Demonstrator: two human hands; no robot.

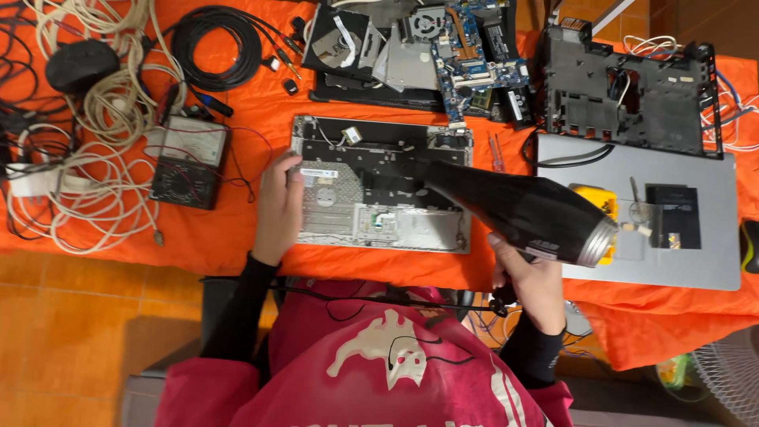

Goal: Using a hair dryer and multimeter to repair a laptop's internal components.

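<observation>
Your right hand (531, 283) has its fingers wrapped around the black hair dryer (518, 209); your left hand (277, 207) rests flat, fingers together, on the grey stripped laptop panel (379, 186).

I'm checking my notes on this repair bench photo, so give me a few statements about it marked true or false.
1. The right hand holds a black hair dryer. True.
2. The dryer's nozzle points at the multimeter. False: it points at the laptop panel in front of the person.
3. The left hand rests on the panel's left edge. True.
4. The cloth on the table is blue. False: it is orange.
5. A coil of black cable lies at the far side of the cloth, left of the panel. True.
6. The left hand holds a screwdriver. False: it holds no tool.
</observation>
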